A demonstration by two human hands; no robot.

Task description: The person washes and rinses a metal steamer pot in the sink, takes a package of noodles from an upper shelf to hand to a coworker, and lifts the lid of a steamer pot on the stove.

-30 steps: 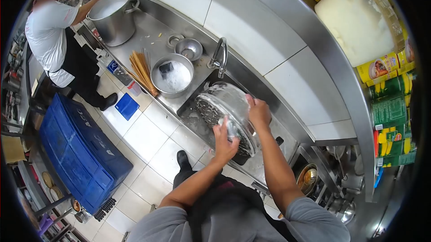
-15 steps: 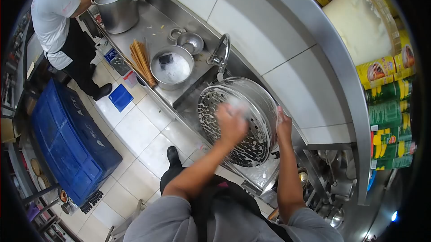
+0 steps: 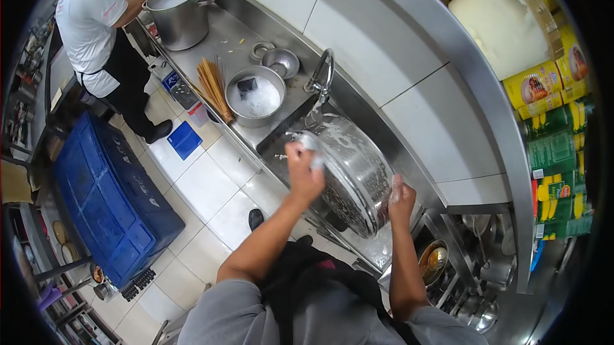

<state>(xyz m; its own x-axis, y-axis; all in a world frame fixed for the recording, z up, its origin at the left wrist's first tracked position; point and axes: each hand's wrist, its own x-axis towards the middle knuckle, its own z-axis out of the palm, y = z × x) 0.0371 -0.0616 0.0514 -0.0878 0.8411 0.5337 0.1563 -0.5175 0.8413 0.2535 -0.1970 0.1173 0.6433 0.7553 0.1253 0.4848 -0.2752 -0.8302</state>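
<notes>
A large round steel steamer pot [image 3: 361, 159] with a perforated base is tipped on its side over the sink [image 3: 272, 143], with white suds on its wall. My left hand [image 3: 305, 172] is closed around a pale grey scrubbing pad [image 3: 309, 142], partly blurred, at the pot's near rim. My right hand [image 3: 401, 196] grips the pot's far end on the right, its thumb up along the edge. The tap [image 3: 323, 76] stands just behind the pot. The perforated face is mostly turned away and hard to see.
Left of the sink are a pot of suds [image 3: 256, 105] with a dark pad, a small steel bowl [image 3: 281, 61], a bamboo brush [image 3: 214, 89] and a tall stockpot [image 3: 179, 18]. A co-worker [image 3: 96, 31] stands far left, behind a blue bin [image 3: 115, 198]. Cans [image 3: 553, 172] line the right shelf.
The pot has turned so its perforated face points more to the left and its outer wall shows. My left hand has moved left and up to the rim. The view has shifted slightly.
</notes>
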